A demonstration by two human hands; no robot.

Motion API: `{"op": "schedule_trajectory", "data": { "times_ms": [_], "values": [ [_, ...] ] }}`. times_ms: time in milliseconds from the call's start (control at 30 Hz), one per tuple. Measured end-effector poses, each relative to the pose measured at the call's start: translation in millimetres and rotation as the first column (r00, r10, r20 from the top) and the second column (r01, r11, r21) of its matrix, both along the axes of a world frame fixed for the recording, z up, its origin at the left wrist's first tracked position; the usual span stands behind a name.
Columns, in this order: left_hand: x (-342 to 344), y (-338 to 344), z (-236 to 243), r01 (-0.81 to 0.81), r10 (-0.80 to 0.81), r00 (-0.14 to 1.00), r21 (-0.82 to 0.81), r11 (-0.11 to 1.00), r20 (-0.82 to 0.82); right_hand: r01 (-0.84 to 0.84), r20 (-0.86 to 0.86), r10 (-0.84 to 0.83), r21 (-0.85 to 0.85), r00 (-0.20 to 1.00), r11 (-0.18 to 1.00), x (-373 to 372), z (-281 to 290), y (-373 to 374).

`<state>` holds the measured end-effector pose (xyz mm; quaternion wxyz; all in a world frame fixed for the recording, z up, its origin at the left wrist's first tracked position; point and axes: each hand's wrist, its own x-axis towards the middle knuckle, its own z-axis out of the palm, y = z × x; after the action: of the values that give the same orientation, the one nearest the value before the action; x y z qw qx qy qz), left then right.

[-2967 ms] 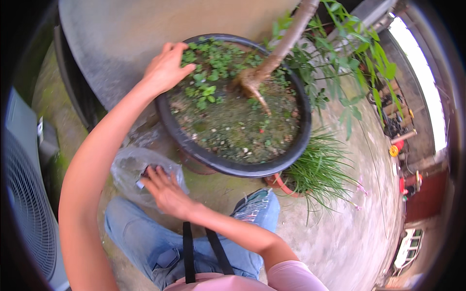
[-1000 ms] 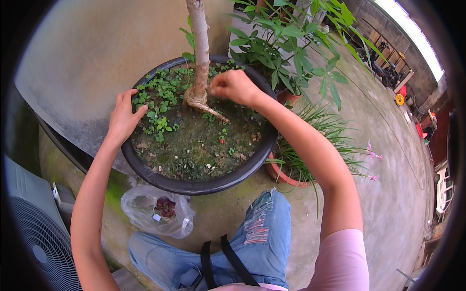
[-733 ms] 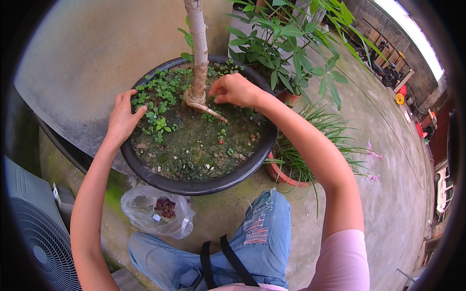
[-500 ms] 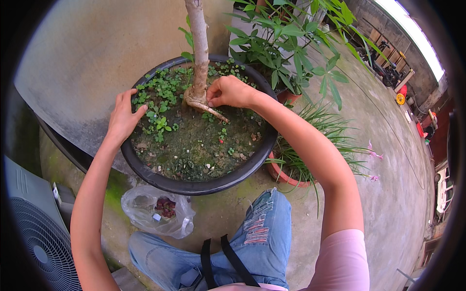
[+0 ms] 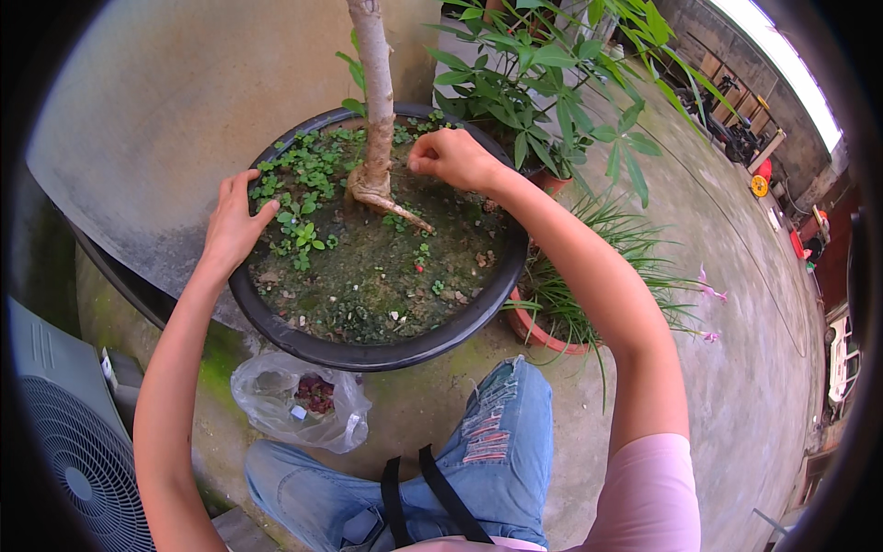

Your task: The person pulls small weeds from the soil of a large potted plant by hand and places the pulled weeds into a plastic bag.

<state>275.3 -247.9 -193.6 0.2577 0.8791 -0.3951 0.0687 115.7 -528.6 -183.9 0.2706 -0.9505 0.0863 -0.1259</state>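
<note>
My left hand [image 5: 235,221] rests on the left rim of a large dark plant pot [image 5: 368,348], thumb apart from the fingers beside low green weeds [image 5: 302,202]. A pale trunk [image 5: 377,110] rises from the pot, its gnarled root [image 5: 395,211] lying on mossy soil. Right of the trunk, my right hand [image 5: 451,158] hovers over the soil with fingers curled into a pinch; I cannot make out what, if anything, is between them. Below the pot, a clear plastic bag [image 5: 340,405] lies on the concrete, holding dark reddish bits [image 5: 315,391].
A wall [image 5: 184,92] stands behind the pot. A fan-grilled grey unit [image 5: 74,442] is at lower left. A grassy plant in a terracotta pot [image 5: 538,336] and leafy plants [image 5: 561,101] stand to the right. Farther right are stored items [image 5: 736,129] and a white vehicle [image 5: 837,359].
Three seconds ago my right hand was in the bag. It moved to the trunk's base, and in the last half second has lifted slightly up and rightward. My left hand stays on the rim.
</note>
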Motion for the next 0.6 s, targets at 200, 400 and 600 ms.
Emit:
{"op": "schedule_trajectory", "data": {
  "times_ms": [200, 400, 600],
  "values": [
    [-0.6, -1.0, -0.1, -0.008, 0.008, 1.0, 0.006, 1.0, 0.003, -0.147, -0.111, 0.16, 0.115, 0.981, 0.982, -1.7, 3.5, 12.1],
    [-1.1, -0.6, 1.7, -0.008, 0.008, 1.0, 0.002, 1.0, -0.005, -0.154, -0.149, 0.172, 0.126, 0.974, 0.98, 3.3, -0.7, 17.4],
    [2.1, 0.4, -1.5, 0.005, -0.006, 1.0, 0.006, 1.0, 0.016, -0.069, -0.066, 0.076, 0.101, 0.995, 0.993, 5.3, -8.6, 23.1]
  ]
}}
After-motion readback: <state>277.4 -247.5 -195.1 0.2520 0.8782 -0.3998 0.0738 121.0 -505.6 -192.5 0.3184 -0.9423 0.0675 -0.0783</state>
